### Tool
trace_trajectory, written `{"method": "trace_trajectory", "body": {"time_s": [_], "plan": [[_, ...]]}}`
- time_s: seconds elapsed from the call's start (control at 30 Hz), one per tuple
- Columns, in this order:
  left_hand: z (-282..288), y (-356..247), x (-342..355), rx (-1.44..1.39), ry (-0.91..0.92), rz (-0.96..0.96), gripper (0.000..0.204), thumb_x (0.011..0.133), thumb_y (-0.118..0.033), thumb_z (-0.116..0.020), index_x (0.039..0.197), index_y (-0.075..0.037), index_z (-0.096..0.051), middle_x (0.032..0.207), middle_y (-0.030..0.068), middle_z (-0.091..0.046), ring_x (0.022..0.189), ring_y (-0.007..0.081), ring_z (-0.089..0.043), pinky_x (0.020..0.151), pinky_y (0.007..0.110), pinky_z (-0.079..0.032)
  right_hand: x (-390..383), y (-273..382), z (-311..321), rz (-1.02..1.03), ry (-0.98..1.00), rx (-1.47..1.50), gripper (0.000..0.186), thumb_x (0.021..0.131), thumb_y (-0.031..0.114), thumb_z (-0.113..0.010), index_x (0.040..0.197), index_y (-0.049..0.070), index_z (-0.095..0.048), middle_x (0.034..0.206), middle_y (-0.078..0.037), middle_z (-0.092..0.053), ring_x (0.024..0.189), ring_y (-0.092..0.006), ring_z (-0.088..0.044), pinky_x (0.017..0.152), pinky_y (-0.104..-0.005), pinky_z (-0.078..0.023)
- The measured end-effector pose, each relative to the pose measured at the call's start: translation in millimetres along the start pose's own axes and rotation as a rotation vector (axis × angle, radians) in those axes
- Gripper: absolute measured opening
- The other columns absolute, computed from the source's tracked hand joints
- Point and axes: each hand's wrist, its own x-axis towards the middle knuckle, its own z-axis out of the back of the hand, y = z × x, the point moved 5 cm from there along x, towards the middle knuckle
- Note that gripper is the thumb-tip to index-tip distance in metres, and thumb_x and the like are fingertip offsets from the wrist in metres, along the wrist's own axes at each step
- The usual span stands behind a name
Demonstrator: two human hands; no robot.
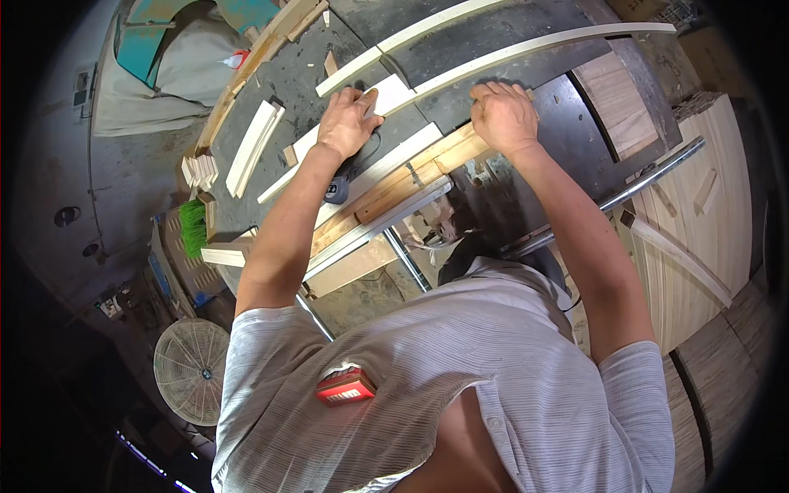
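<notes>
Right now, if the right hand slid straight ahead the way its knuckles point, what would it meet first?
The right hand points up the picture, away from the person. Just beyond its knuckles lies the long pale curved wood strip on the dark table; probably that comes first, though depth is hard to judge.

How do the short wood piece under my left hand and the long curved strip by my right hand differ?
The short wood piece is a stubby, straight block; the long curved strip is thin and arcs across the dark table.
The left hand lies flat on the short piece; the right hand is fisted just below the strip, contact unclear.
Both are pale, unfinished wood.
</notes>
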Motion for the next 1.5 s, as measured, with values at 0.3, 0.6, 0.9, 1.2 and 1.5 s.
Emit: {"method": "trace_trajectory", "body": {"time_s": [0.3, 0.6, 0.9, 1.2, 1.5], "plan": [[-2, 0, 1, 0.004, -0.030, -0.034, 0.059, 0.095, -0.031, -0.078, 0.150, -0.014, -0.064, 0.140, 0.0167, -0.062, 0.126, 0.0373, -0.057, 0.110, 0.046, -0.050, 2, -2, 4, 0.049, -0.049, 0.030, 0.011, 0.085, 0.014, -0.067, 0.094, 0.012, -0.074, 0.095, -0.008, -0.074, 0.096, -0.0282, -0.070, 0.088, -0.0427, -0.050], [9, 10, 0, -0.214, -0.069, -0.008, 0.063, 0.092, -0.030, -0.081, 0.149, -0.009, -0.063, 0.133, 0.0176, -0.064, 0.122, 0.0370, -0.059, 0.106, 0.046, -0.050, 10, 0, 11, -0.040, 0.095, 0.171, 0.019, 0.085, 0.007, -0.070, 0.103, 0.009, -0.074, 0.095, -0.010, -0.071, 0.095, -0.0322, -0.068, 0.086, -0.0464, -0.051], [0, 41, 15, -0.566, -0.004, 0.186, 0.028, 0.099, -0.018, -0.072, 0.124, -0.006, -0.074, 0.117, 0.0180, -0.070, 0.116, 0.0388, -0.066, 0.101, 0.050, -0.052, 229, -43, 23, 0.177, -0.142, -0.166, 0.057, 0.085, 0.020, -0.081, 0.138, 0.007, -0.062, 0.152, -0.022, -0.053, 0.142, -0.0417, -0.050, 0.116, -0.0500, -0.046], [95, 53, 11, -0.456, -0.038, 0.105, 0.055, 0.097, -0.037, -0.076, 0.143, -0.009, -0.063, 0.129, 0.0187, -0.067, 0.124, 0.0391, -0.064, 0.107, 0.049, -0.053, 325, -150, 18, 0.312, 0.241, -0.291, 0.042, 0.098, 0.017, -0.066, 0.139, 0.005, -0.064, 0.137, -0.021, -0.068, 0.125, -0.0434, -0.064, 0.105, -0.0491, -0.053], [91, 222, -62, 0.043, -0.221, 0.316, 0.072, 0.084, -0.039, -0.089, 0.140, -0.001, -0.064, 0.124, 0.0208, -0.070, 0.119, 0.0404, -0.066, 0.104, 0.046, -0.054, 226, -63, 48, 0.207, 0.338, 0.224, 0.048, 0.093, -0.004, -0.075, 0.139, 0.006, -0.066, 0.132, -0.015, -0.072, 0.110, -0.0306, -0.075, 0.095, -0.0373, -0.061]]}}
